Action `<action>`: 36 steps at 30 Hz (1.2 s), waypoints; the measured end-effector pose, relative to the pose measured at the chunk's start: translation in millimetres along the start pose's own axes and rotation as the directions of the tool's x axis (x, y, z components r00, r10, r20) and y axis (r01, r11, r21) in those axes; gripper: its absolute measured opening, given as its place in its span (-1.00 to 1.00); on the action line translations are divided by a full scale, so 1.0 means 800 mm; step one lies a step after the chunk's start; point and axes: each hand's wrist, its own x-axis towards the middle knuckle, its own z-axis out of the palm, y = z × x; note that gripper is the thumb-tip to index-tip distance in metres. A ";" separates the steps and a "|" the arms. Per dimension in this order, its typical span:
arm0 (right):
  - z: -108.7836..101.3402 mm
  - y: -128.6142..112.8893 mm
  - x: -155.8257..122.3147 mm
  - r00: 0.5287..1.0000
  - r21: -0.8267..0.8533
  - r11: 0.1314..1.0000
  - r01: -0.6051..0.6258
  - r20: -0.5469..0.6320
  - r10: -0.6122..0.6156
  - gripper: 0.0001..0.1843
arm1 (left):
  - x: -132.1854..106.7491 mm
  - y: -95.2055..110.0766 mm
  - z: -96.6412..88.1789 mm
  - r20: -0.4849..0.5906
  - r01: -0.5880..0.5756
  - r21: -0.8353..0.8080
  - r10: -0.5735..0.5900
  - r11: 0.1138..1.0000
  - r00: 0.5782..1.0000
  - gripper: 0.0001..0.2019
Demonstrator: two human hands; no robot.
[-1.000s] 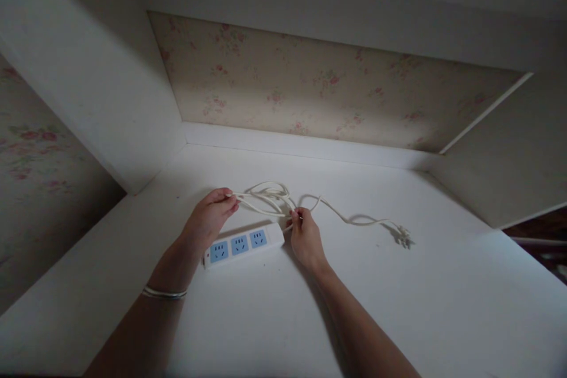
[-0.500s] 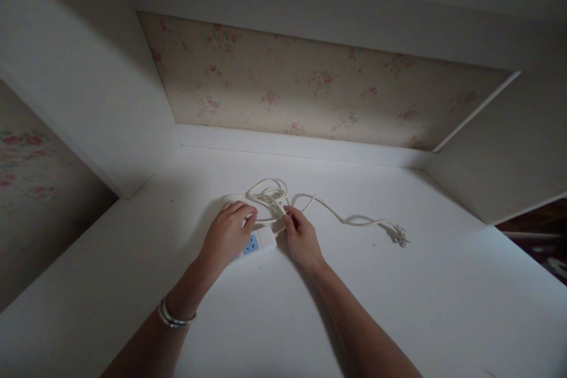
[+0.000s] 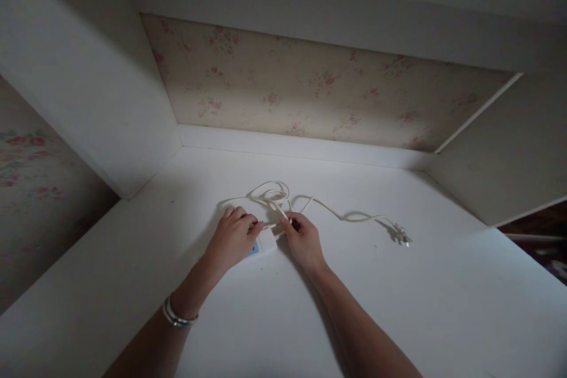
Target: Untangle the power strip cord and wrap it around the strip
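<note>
Two bare hands at work on a cord beside its power strip. The left hand (image 3: 234, 237), with a bracelet (image 3: 176, 314) at the wrist, arches palm down over the strip (image 3: 267, 242) and hides most of it; only the right end and part of one blue socket panel show. Its thumb and fingertips appear to pinch a strand of the cord (image 3: 326, 207), which spans the gap to the right hand (image 3: 305, 242). The right hand, just beside the strip's right end, grips the cord between thumb and fingers; how many strands it holds cannot be told. Loops of cord lie just beyond the hands, on the far side of the strip, and one length trails right to the plug (image 3: 401, 235), which rests on the white surface (image 3: 266, 325) well apart from either hand. Compared with one second earlier, the left hand has left the far left end of the loops and come right and nearer, covering sockets then exposed; the right hand and plug keep nearly the same place. The change suggests that both hands now work one short stretch of cord close to the strip, the loops being loose and the trailing length untouched.
</note>
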 end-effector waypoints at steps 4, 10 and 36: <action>0.000 -0.001 0.002 0.997 0.079 0.995 -0.062 -0.049 0.066 -0.65 | 0.001 -0.007 -0.002 -0.011 0.028 0.013 -0.028 1.000 1.000 -0.67; -0.005 0.004 0.006 0.990 0.124 0.989 -0.075 -0.107 0.088 -0.65 | 0.000 -0.017 -0.009 -0.136 0.139 0.099 -0.125 0.985 0.983 -0.74; -0.015 0.007 0.010 1.000 -0.117 0.993 -0.001 -0.028 -0.002 -0.60 | 0.002 0.000 -0.003 0.089 -0.019 -0.264 0.044 0.964 0.995 -0.73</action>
